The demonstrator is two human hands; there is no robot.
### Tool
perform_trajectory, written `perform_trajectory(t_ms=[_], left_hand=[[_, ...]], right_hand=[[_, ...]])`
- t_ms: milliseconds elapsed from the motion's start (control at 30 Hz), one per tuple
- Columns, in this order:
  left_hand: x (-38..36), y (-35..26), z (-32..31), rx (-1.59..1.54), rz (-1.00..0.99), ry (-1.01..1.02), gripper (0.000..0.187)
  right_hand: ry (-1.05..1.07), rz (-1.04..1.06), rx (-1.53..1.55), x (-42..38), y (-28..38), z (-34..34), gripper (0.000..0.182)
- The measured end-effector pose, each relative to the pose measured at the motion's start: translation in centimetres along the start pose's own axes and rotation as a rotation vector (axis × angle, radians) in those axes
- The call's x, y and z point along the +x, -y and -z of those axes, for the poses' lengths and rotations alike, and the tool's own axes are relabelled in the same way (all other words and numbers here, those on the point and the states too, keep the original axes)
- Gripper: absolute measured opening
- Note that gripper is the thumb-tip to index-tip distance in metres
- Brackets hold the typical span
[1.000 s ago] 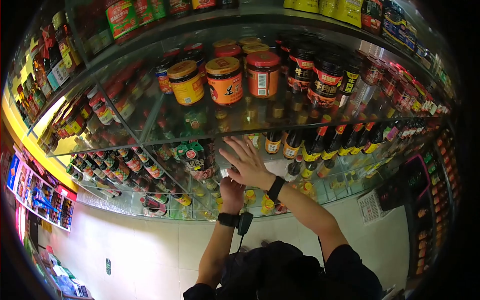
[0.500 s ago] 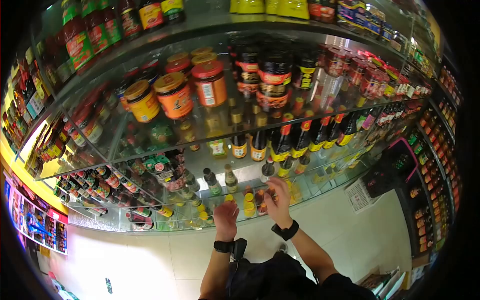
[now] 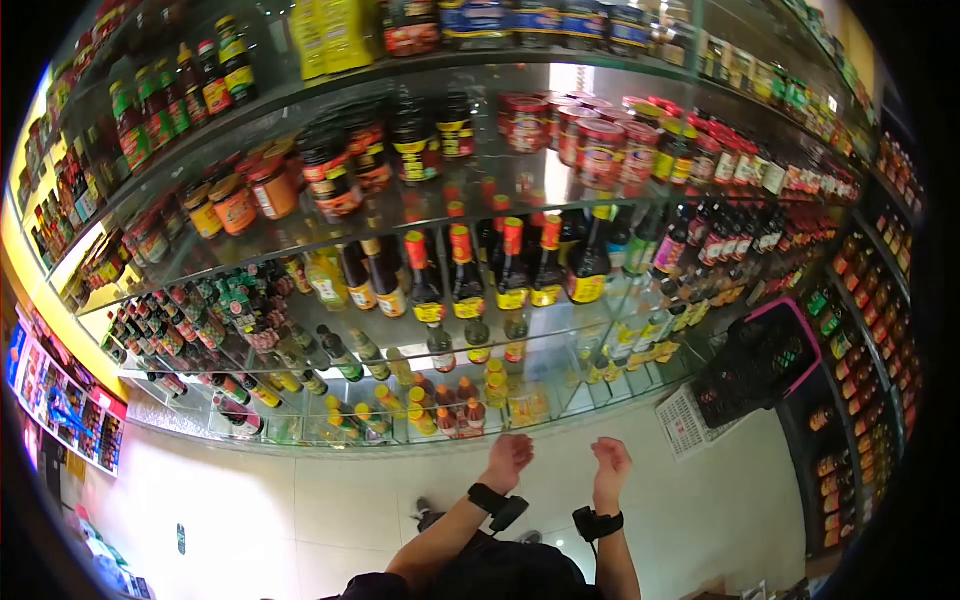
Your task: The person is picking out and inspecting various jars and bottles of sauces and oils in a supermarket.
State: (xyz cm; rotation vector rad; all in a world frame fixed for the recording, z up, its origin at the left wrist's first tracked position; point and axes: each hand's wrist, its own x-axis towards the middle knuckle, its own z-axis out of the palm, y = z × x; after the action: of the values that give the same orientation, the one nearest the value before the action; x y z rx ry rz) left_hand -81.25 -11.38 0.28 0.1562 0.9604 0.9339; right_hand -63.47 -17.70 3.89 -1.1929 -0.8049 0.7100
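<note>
My left hand (image 3: 510,460) is just in front of the lowest glass shelf, its fingers loosely bent and apart, holding nothing. To its right, my right hand (image 3: 611,470) is raised over the floor, open with slightly curled fingers and also without anything in it. Both wrists wear black bands. Nearest to my left hand are small sauce bottles with orange caps (image 3: 468,408) and yellow-capped bottles (image 3: 421,410) on the bottom shelf. Above them stands a row of dark bottles with red necks and yellow labels (image 3: 466,285). Neither hand touches the shelf.
Higher shelves carry red-lidded jars (image 3: 601,150), black-lidded jars (image 3: 330,170) and yellow pouches (image 3: 330,38). A black basket with a pink rim (image 3: 800,322) stands at the right beside a white crate (image 3: 685,425). Another stocked rack (image 3: 868,340) lines the right side.
The view has swung right, so the shelf goods appear farther left. My hands have drawn back from the bottles, and the right one has come down away from the shelf.
</note>
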Motion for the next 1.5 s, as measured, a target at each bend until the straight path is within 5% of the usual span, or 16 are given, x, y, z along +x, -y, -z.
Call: perform_trajectory(t_ms=[400,633,800,867,967,1200,1433,1500], left_hand=[[6.7,20.4,-19.0,0.289,0.22,0.116,0.023],[13.2,31.1,-30.8,0.31,0.41,0.184,0.023],[18.3,35.6,-43.2,0.232,0.297,0.196,0.022],[24.4,40.0,-45.1,0.297,0.14,0.476,0.023],[22.8,38.4,-52.8,0.341,0.209,0.275,0.024],[28.0,43.3,-58.4,0.386,0.33,0.043,0.018],[34.4,47.6,-64.0,0.258,0.196,-0.09,0.021],[35.1,48.8,-66.0,0.086,0.096,0.005,0.016]], right_hand=[[-0.425,-0.236,0.013,2.7,-1.7,24.0,0.011],[-0.569,-0.211,0.016,11.6,-2.6,34.9,0.011],[-0.483,-0.198,-0.054,21.7,-0.8,42.4,0.01],[-0.501,-0.174,-0.107,25.8,0.9,44.5,0.01],[-0.514,-0.142,-0.138,30.7,0.1,49.9,0.01],[-0.562,-0.25,-0.044,36.2,-3.1,58.8,0.009],[-0.418,-0.27,0.013,47.3,-5.0,68.2,0.011],[-0.349,-0.294,-0.005,51.2,-4.6,70.7,0.011]])
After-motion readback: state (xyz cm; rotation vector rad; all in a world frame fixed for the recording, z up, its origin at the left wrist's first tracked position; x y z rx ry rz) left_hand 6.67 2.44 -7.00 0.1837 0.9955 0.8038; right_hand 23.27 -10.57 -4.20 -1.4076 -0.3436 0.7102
